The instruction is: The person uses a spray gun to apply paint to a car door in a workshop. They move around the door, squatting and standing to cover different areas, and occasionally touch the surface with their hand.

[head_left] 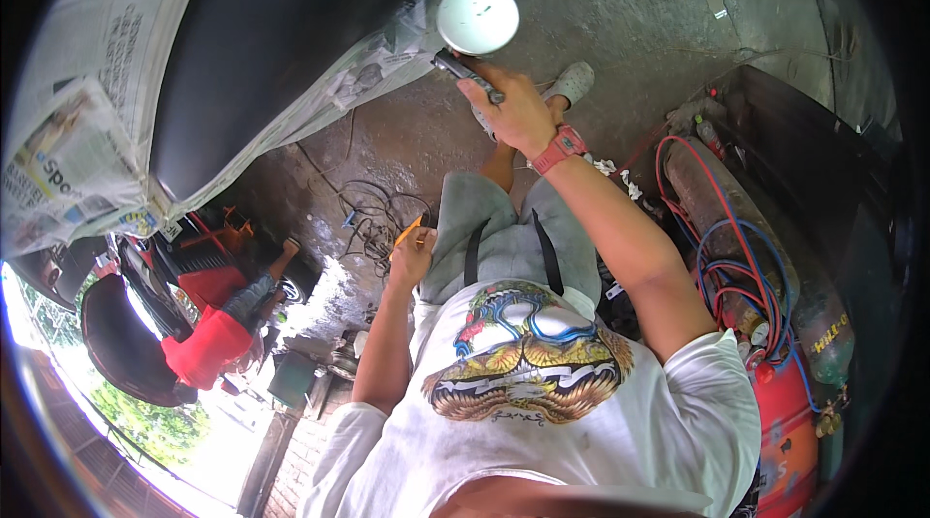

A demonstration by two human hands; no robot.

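My right hand (518, 106) is closed round a dark metal tool (455, 67), with a white round cup or dish (478, 14) just beyond it; whether they are joined I cannot tell. Both are beside a curved black panel (252, 53) edged with taped newspaper (73, 150) and plastic sheeting. My left hand (412, 254) hangs lower, by my grey shorts, with fingers closed on a thin orange object (408, 232).
Gas cylinders (714, 208) with red and blue hoses lie at right beside dark panels. Tangled cables (373, 218) cover part of the concrete floor (630, 14). At lower left a person in red (208, 348) is beside a vehicle or machinery near the bright opening.
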